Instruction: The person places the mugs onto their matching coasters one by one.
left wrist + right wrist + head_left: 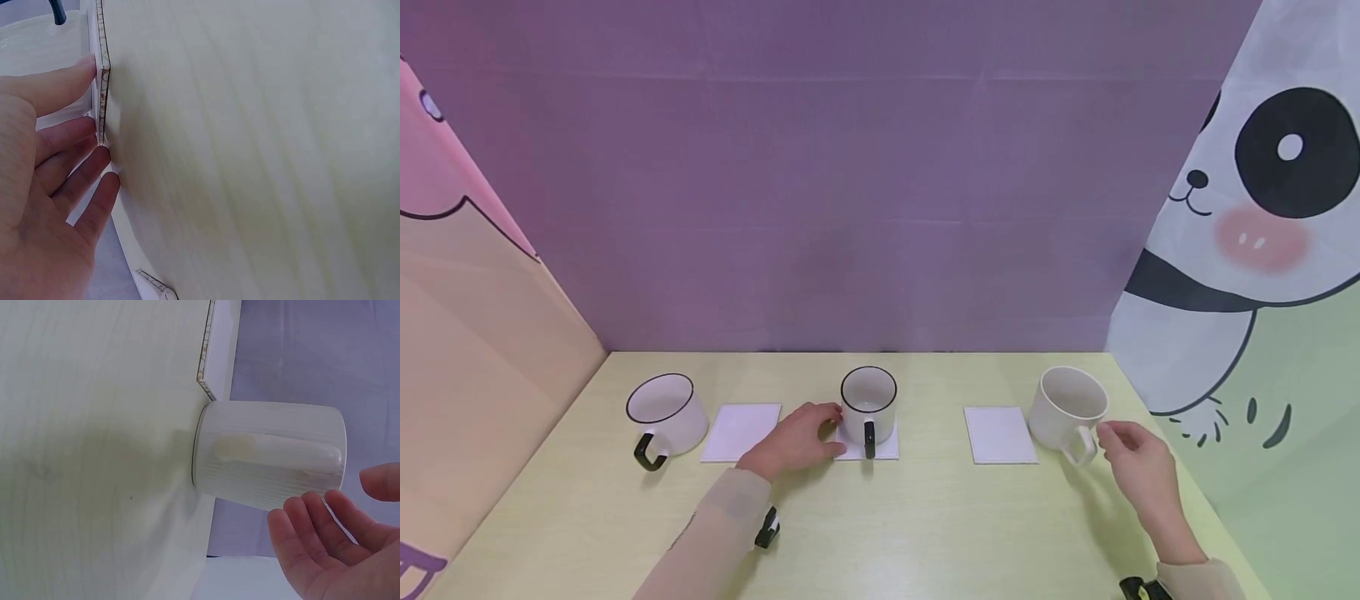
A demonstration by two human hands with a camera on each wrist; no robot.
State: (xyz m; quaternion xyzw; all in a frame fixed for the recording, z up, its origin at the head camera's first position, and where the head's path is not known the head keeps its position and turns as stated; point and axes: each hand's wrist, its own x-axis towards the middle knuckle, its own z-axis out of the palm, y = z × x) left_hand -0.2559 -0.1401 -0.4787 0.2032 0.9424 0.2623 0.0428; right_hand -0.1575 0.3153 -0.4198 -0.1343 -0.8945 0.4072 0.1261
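Observation:
In the head view, a white mug (867, 417) with a black rim and black handle stands upright on a white square coaster (887, 450) at the middle of the table. Beside it, on the left, is my left hand (797, 440). Its thumb reaches the coaster's edge (104, 78) in the left wrist view, and the other fingers spread loosely along that side. Over on the right stands a plain white mug (1063, 408), its handle turned toward me. Close by the handle is my right hand (1138, 467), holding nothing, with thumb and fingers apart in the right wrist view.
A second black-rimmed white mug (673, 421) stands at the far left of the table (880, 533). Bare white coasters lie left of centre (741, 432) and beside the plain mug (1000, 435). A purple cloth (850, 183) hangs behind, with printed cloths at both sides.

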